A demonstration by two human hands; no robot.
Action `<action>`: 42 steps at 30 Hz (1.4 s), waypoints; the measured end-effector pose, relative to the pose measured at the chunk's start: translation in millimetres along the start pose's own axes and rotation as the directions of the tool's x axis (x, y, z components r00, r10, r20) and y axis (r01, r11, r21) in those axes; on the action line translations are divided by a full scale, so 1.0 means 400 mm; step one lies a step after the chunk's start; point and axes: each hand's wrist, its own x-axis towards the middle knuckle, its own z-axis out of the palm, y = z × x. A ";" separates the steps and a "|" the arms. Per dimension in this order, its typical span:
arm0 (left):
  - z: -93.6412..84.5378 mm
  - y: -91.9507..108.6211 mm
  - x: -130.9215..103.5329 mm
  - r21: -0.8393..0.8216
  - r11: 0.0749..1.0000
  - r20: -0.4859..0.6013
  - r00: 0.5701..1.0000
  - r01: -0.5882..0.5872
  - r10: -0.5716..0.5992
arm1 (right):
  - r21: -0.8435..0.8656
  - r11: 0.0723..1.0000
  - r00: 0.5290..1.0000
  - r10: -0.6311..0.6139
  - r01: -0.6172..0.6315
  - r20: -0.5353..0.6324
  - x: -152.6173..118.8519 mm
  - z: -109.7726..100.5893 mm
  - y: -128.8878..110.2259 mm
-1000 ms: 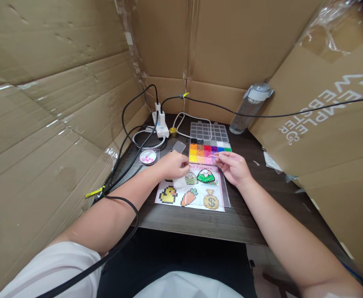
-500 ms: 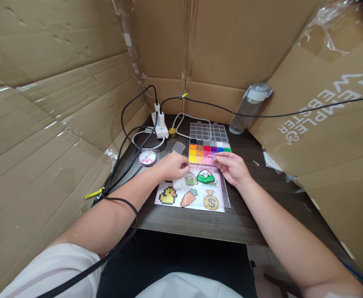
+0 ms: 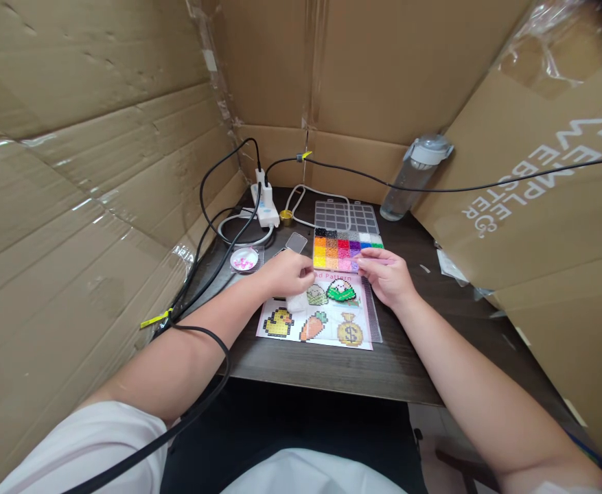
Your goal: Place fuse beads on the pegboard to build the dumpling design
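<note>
My left hand (image 3: pixel 291 273) is closed over the left part of the pattern sheet (image 3: pixel 293 335), with a small clear bag (image 3: pixel 296 302) hanging under its fingers. In my right hand (image 3: pixel 387 278) a thin pinkish tool (image 3: pixel 375 261) is pinched, its tip toward the front row of the bead box (image 3: pixel 338 251). The box stands open, its compartments full of coloured beads. On the sheet lies a green and white bead figure (image 3: pixel 342 291), beside printed pictures of a duck, a carrot and a money bag. A clear pegboard (image 3: pixel 375 319) shows under the sheet's right edge.
A white dish (image 3: pixel 244 259) with pink beads stands left, near a small clear lid (image 3: pixel 296 242). Behind are a power strip (image 3: pixel 265 206), a gold cup (image 3: pixel 285 217) and a water bottle (image 3: pixel 414 180). Black cables (image 3: pixel 213 381) cross over my left forearm. Cardboard walls surround the table.
The tool in my right hand has shifted slightly, and the fingers have turned a little. My left hand stays almost where it was.
</note>
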 end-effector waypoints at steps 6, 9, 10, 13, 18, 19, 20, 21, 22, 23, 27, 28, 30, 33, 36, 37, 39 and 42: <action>0.001 -0.001 0.001 -0.009 1.000 -0.006 1.000 0.001 -0.001 | -0.062 0.992 0.994 -0.109 0.109 0.012 -0.013 0.008 -0.006; 0.003 -0.002 0.001 -0.015 1.000 -0.008 1.000 -0.010 0.010 | -0.103 0.986 0.991 -0.135 0.135 0.005 -0.012 0.004 -0.005; 0.003 -0.003 0.001 -0.016 1.000 -0.007 1.000 -0.012 0.012 | -0.114 0.983 0.990 -0.144 0.143 0.003 -0.011 0.001 -0.004; 0.002 -0.002 0.001 -0.018 1.000 0.000 1.000 -0.013 0.013 | -0.143 0.974 0.984 -0.175 0.177 0.023 -0.015 -0.005 -0.002; 0.003 0.006 0.001 -0.017 1.000 0.007 1.000 -0.003 0.003 | -0.319 0.926 0.977 -0.170 0.204 0.131 -0.064 0.010 -0.009; 0.005 0.007 0.002 -0.019 1.000 0.003 1.000 -0.003 0.003 | -0.363 0.906 0.972 -0.165 0.217 0.169 -0.080 0.018 -0.011; 0.007 0.008 0.002 -0.022 1.000 -0.003 1.000 -0.005 0.005 | -0.401 0.883 0.962 -0.169 0.244 0.213 -0.095 0.026 -0.013; 0.009 0.009 0.003 -0.023 1.000 -0.011 1.000 -0.012 0.012 | -0.433 0.858 0.950 -0.178 0.278 0.256 -0.111 0.036 -0.014; 0.012 0.010 0.004 -0.024 1.000 -0.018 1.000 -0.020 0.019 | -0.457 0.831 0.936 -0.198 0.317 0.290 -0.125 0.045 -0.015; 0.014 0.011 0.004 -0.024 0.999 -0.026 0.999 -0.027 0.027 | -0.476 0.806 0.923 -0.214 0.351 0.319 -0.138 0.054 -0.014; 0.022 0.016 0.004 -0.029 0.999 -0.049 0.998 -0.029 0.028 | -0.476 0.769 0.887 -0.250 0.426 0.389 -0.177 0.088 0.000; 0.023 0.017 0.003 -0.041 0.999 -0.049 0.998 -0.032 0.030 | -0.475 0.760 0.877 -0.258 0.443 0.405 -0.183 0.094 0.003; 0.026 0.020 0.003 -0.061 0.997 -0.052 0.998 -0.046 0.043 | -0.491 0.724 0.857 -0.282 0.485 0.430 -0.191 0.105 0.010; 0.031 0.021 0.002 -0.065 0.996 -0.064 0.996 -0.062 0.058 | -0.522 0.689 0.850 -0.284 0.503 0.444 -0.196 0.112 0.015; 0.038 0.018 0.003 -0.071 0.994 -0.083 0.994 -0.081 0.075 | -0.530 0.695 0.855 -0.251 0.486 0.455 -0.195 0.109 0.018; 0.040 0.017 0.003 -0.078 0.993 -0.092 0.992 -0.090 0.082 | -0.531 0.695 0.854 -0.244 0.485 0.460 -0.194 0.108 0.020; 0.044 0.015 0.003 -0.093 0.990 -0.108 0.990 -0.105 0.095 | -0.531 0.691 0.849 -0.242 0.490 0.470 -0.193 0.103 0.022; 0.046 0.014 0.003 -0.103 0.988 -0.115 0.988 -0.113 0.101 | -0.527 0.703 0.853 -0.227 0.478 0.471 -0.193 0.099 0.024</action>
